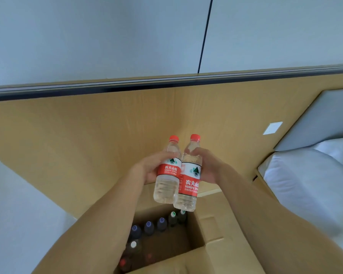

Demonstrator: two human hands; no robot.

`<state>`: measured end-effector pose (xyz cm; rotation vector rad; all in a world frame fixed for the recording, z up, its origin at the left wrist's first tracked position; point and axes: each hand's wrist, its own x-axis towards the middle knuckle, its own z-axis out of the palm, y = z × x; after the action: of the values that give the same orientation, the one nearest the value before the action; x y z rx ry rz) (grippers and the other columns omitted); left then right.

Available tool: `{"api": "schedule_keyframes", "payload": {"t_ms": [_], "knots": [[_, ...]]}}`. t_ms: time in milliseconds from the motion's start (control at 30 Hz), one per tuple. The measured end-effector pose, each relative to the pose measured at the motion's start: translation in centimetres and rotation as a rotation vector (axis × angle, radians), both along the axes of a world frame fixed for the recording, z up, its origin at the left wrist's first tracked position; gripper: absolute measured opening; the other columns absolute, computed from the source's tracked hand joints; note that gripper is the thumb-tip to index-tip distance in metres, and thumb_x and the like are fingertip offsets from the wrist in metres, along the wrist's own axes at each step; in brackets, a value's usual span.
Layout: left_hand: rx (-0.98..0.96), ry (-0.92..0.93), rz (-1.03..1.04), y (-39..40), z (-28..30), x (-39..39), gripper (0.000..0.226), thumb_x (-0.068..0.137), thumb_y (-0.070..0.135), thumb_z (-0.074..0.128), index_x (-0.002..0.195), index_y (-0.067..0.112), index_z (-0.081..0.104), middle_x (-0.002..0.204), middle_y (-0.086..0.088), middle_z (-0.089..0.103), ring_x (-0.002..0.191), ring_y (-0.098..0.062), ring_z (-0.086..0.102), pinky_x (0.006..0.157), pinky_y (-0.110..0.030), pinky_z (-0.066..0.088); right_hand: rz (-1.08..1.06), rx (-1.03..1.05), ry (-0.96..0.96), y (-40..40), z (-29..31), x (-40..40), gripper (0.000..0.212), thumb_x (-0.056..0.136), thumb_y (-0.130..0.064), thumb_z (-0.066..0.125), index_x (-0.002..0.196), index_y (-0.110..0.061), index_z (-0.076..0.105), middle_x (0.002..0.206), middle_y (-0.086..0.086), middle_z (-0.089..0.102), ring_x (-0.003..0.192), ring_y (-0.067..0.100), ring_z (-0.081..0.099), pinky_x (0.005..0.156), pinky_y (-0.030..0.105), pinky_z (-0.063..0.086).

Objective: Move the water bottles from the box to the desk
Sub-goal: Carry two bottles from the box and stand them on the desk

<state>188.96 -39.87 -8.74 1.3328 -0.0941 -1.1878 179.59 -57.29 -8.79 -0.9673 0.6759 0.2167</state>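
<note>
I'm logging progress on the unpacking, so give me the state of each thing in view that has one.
Left hand: grips the left water bottle.
Right hand: grips the right water bottle.
Left water bottle: capped, held upright above the box.
Right water bottle: capped, held upright, touching the left one.
Cardboard box: open, flaps out, with several capped bottles standing inside.

The open brown cardboard box (204, 234) sits low in front of the person, and everything is placed from it. Inside it, along its left and far sides, stand several dark capped bottles (149, 227). Above the box, the left hand (147, 171) holds one clear red-capped water bottle (167, 175), touching a second clear red-capped water bottle (189, 180) held just to its right by the right hand (206, 167). Behind the box rises the tan wooden wall panel (87, 135). Right of the box lies the white-sheeted bed (305, 184).
</note>
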Motion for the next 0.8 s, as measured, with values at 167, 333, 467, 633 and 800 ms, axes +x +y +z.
{"api": "schedule_keyframes", "payload": {"t_ms": [167, 333, 467, 633, 800], "knots": [[0.016, -0.058, -0.076, 0.6, 0.3, 0.7, 0.069, 0.074, 0.025, 0.079, 0.133, -0.001, 0.055, 0.121, -0.026, 0.068, 0.096, -0.035, 0.068, 0.09, -0.05, 0.057, -0.152, -0.014, 0.006, 1.8, -0.5, -1.1, 0.038, 0.094, -0.024, 0.064, 0.123, -0.006, 0.049, 0.099, 0.021, 0.069, 0.081, 0.033, 0.069, 0.077, 0.042, 0.057], [0.101, -0.118, -0.191, -0.2, -0.4, -0.1, 0.05, 0.086, 0.033, 0.076, 0.127, 0.012, 0.056, 0.115, -0.019, 0.072, 0.11, -0.038, 0.068, 0.099, -0.059, 0.05, -0.203, 0.056, 0.082, 2.3, -0.9, -3.7, 0.058, 0.093, -0.048, 0.062, 0.129, -0.003, 0.055, 0.107, 0.022, 0.073, 0.088, 0.034, 0.073, 0.08, 0.047, 0.057], [0.088, -0.097, -0.304, -1.6, -1.3, -2.1, 0.039, 0.089, 0.039, 0.073, 0.12, 0.025, 0.055, 0.117, -0.017, 0.071, 0.109, -0.038, 0.068, 0.096, -0.062, 0.05, -0.206, 0.053, 0.131, 2.0, -1.2, -7.2, 0.069, 0.093, -0.064, 0.053, 0.128, -0.005, 0.058, 0.116, 0.02, 0.071, 0.104, 0.036, 0.07, 0.09, 0.051, 0.055], [0.04, -0.088, -0.469, -4.2, -2.2, -5.2, 0.058, 0.087, 0.045, 0.075, 0.134, 0.025, 0.046, 0.121, -0.018, 0.07, 0.108, -0.039, 0.069, 0.095, -0.066, 0.049, -0.244, -0.019, 0.077, 1.3, -1.3, -12.9, 0.058, 0.095, -0.041, 0.064, 0.141, -0.009, 0.048, 0.131, 0.021, 0.064, 0.118, 0.036, 0.062, 0.105, 0.056, 0.046], [-0.055, -0.099, -0.704, -7.4, -1.8, -9.8, 0.048, 0.094, 0.019, 0.07, 0.137, 0.014, 0.051, 0.127, -0.024, 0.065, 0.116, -0.043, 0.064, 0.098, -0.062, 0.05, -0.306, -0.016, -0.083, 0.3, -1.5, -19.8, 0.05, 0.089, 0.0, 0.054, 0.137, -0.012, 0.047, 0.125, 0.023, 0.065, 0.111, 0.038, 0.063, 0.101, 0.056, 0.049]]}}
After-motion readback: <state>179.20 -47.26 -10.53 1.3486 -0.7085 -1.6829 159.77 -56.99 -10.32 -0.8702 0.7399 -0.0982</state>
